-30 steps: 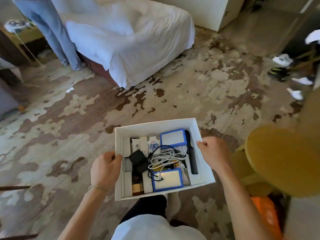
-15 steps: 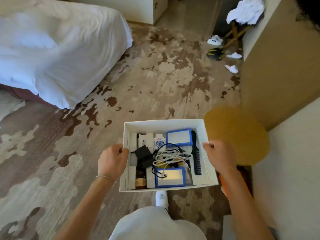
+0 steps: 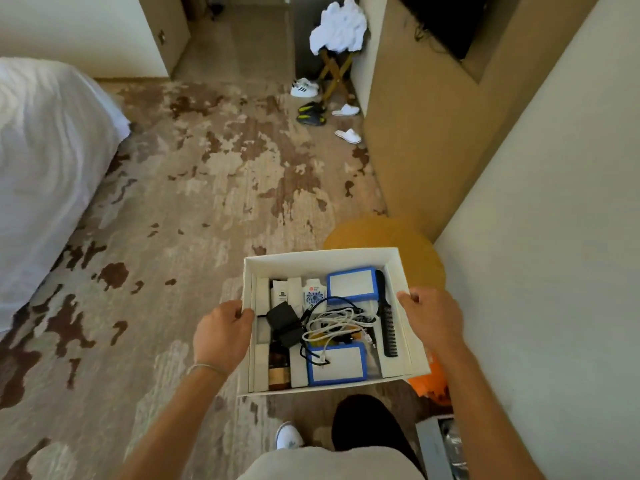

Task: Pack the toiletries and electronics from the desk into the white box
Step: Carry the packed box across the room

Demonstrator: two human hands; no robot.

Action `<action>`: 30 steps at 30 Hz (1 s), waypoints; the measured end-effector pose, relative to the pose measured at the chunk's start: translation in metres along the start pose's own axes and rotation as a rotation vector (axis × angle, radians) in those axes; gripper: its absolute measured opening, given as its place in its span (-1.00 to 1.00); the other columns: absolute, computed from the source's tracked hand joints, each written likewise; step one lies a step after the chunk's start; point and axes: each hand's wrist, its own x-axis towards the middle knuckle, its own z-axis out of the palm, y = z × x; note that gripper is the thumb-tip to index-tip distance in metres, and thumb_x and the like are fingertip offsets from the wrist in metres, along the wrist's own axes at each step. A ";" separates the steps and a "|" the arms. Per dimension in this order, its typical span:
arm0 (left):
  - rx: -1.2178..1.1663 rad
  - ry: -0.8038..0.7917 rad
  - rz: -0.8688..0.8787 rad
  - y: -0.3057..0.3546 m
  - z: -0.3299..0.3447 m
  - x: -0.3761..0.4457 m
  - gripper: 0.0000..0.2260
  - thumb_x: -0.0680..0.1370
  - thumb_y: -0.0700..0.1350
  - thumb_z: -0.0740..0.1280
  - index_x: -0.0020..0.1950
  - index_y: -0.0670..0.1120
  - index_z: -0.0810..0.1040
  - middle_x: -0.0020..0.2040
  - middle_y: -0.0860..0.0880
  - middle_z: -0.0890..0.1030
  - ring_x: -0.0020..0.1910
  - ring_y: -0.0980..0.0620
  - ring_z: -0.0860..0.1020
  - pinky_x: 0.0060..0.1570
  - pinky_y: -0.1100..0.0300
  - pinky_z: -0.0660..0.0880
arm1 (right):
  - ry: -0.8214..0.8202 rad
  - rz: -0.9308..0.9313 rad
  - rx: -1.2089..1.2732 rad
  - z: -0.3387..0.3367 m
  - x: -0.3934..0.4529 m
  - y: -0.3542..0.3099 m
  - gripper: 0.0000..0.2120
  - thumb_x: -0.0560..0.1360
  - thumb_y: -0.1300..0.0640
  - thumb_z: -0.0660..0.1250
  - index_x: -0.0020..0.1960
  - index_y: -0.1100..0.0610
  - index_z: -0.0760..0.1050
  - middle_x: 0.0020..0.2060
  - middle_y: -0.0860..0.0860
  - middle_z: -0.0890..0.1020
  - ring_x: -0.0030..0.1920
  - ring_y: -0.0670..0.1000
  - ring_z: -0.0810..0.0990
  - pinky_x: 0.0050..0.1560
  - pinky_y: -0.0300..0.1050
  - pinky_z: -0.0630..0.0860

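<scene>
I carry the white box [image 3: 322,258] in front of me above the carpet. My left hand [image 3: 221,336] grips its left wall and my right hand [image 3: 431,317] grips its right wall. Inside lie two blue-framed cases [image 3: 351,284], a black comb [image 3: 388,322], a black charger [image 3: 282,322], a tangle of white and black cables [image 3: 332,325], small white toiletry tubes [image 3: 287,291] and a brown bottle [image 3: 278,367].
A bed with white sheets [image 3: 45,174] fills the left. A round yellow stool [image 3: 381,233] stands just beyond the box, by a cream wall [image 3: 554,237]. Shoes and slippers [image 3: 311,112] and a folding stand with white cloth [image 3: 337,27] lie far ahead. Patterned carpet spreads between.
The view has swung to the right: the bed slid leftward and the right wall and hallway came into view. Both hands keep hold of the box.
</scene>
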 end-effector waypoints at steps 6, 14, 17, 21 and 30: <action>-0.011 -0.041 0.040 0.052 0.044 0.043 -0.64 0.56 -0.15 0.31 -0.44 -0.10 0.37 -0.53 0.01 0.40 -0.52 0.00 0.40 -0.45 0.18 0.33 | -0.011 0.055 -0.006 -0.011 0.055 0.040 -0.50 0.59 0.02 0.35 -0.47 -0.02 0.26 -0.56 -0.09 0.33 -0.51 -0.10 0.31 -0.43 -0.20 0.19; 0.090 -0.118 -0.045 0.117 0.119 0.106 -0.69 0.57 -0.10 0.28 -0.37 -0.13 0.41 -0.48 -0.08 0.45 -0.50 0.02 0.38 -0.47 0.16 0.36 | -0.055 0.133 0.000 -0.005 0.156 0.101 -0.57 0.61 0.00 0.34 -0.41 0.05 0.35 -0.50 -0.01 0.44 -0.45 -0.04 0.43 -0.36 -0.16 0.38; 0.148 -0.167 -0.085 0.136 0.151 0.133 -0.72 0.58 -0.07 0.26 -0.30 -0.15 0.48 -0.40 -0.12 0.55 -0.45 0.00 0.45 -0.40 0.10 0.48 | -0.045 0.143 -0.002 0.005 0.194 0.124 -0.54 0.61 -0.01 0.34 -0.43 0.04 0.32 -0.52 -0.03 0.40 -0.49 -0.06 0.38 -0.40 -0.18 0.33; 0.220 -0.216 -0.126 0.158 0.195 0.165 -0.68 0.62 -0.02 0.23 -0.33 -0.06 0.41 -0.41 -0.02 0.48 -0.43 0.04 0.45 -0.45 0.19 0.36 | -0.073 0.134 -0.031 0.024 0.247 0.156 -0.55 0.61 -0.03 0.33 -0.42 0.05 0.35 -0.52 -0.01 0.43 -0.49 -0.03 0.41 -0.38 -0.12 0.40; 0.308 -0.293 -0.183 0.175 0.290 0.237 -0.70 0.64 0.01 0.21 -0.26 -0.06 0.48 -0.34 -0.03 0.54 -0.36 0.02 0.51 -0.38 0.16 0.44 | -0.145 0.119 -0.006 0.080 0.344 0.219 -0.54 0.61 0.01 0.34 -0.44 0.05 0.34 -0.55 0.01 0.43 -0.54 0.01 0.40 -0.46 -0.10 0.37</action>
